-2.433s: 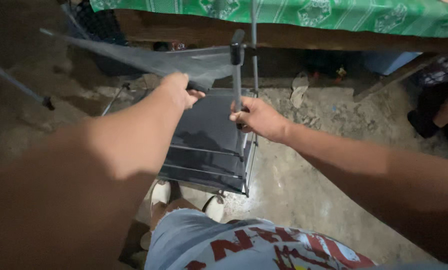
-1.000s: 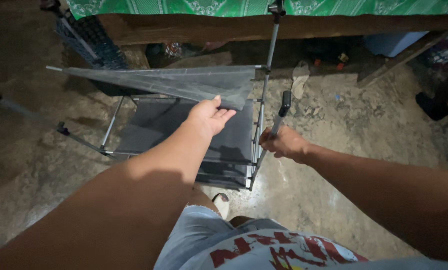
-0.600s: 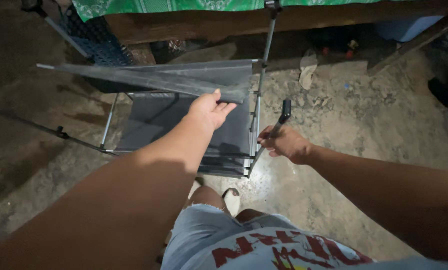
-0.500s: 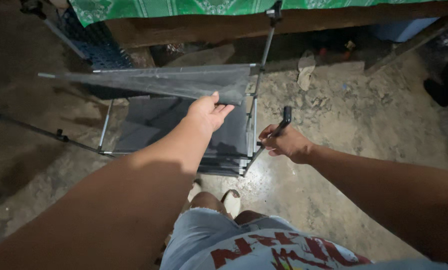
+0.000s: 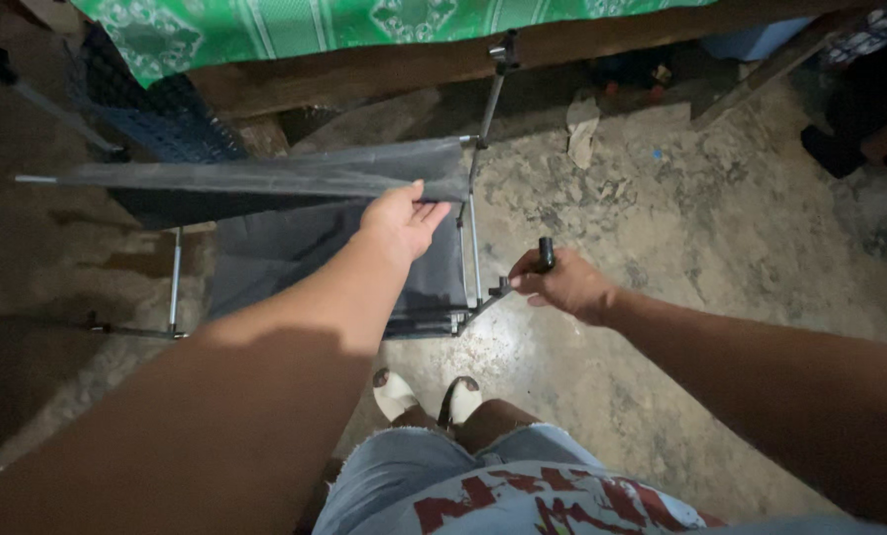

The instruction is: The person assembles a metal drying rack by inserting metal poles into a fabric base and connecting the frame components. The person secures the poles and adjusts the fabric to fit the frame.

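A folding rack with dark grey fabric shelves (image 5: 265, 178) and thin metal rods (image 5: 473, 248) stands on the concrete floor in front of me. My left hand (image 5: 401, 220) grips the front edge of the top fabric shelf, fingers curled over it. My right hand (image 5: 562, 284) is closed around a short black-tipped rod (image 5: 544, 255) that sticks out from the frame's lower right corner. A tall upright pole (image 5: 493, 89) rises at the rack's right rear.
A wooden table with a green patterned cloth (image 5: 364, 25) runs along the top. A dark blue plastic crate (image 5: 156, 119) sits beneath it at left. My feet in sandals (image 5: 424, 396) stand just before the rack. Another person's leg (image 5: 880, 139) is at far right.
The view has shifted and the rack now sits more to the left. My left hand stays on the top shelf edge; my right hand has kept its hold on the black-tipped rod, now lower.
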